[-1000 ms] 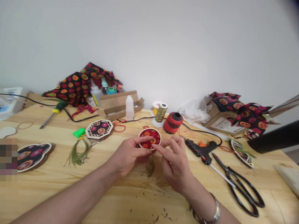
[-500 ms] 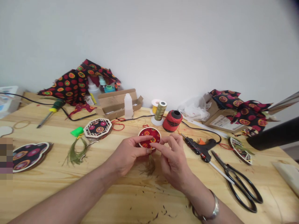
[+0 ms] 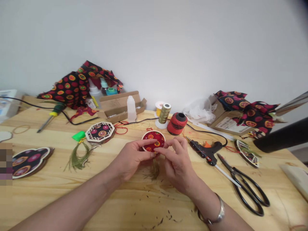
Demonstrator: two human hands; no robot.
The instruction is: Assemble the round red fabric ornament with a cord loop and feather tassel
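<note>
A round ornament (image 3: 151,136) with red patterned fabric inside a pale wooden rim is held above the table, centre. My left hand (image 3: 133,157) grips it from the left, fingers over the face and thumb along the lower edge. My right hand (image 3: 176,162) is closed at its right and lower edge, with the index fingertip on the fabric. An olive tassel (image 3: 154,170) hangs below the ornament between my hands. The ornament's back and some right-hand fingers are hidden.
A black glue gun (image 3: 204,150) and large black scissors (image 3: 247,189) lie to the right. Behind stand a red thread spool (image 3: 177,124), an olive thread spool (image 3: 165,114) and a white bottle (image 3: 131,109). An octagonal ornament (image 3: 100,132) and a screwdriver (image 3: 49,120) lie left.
My hands and the round ornament stay almost in place, with only slight finger movement. The whole view has shifted very slightly.
</note>
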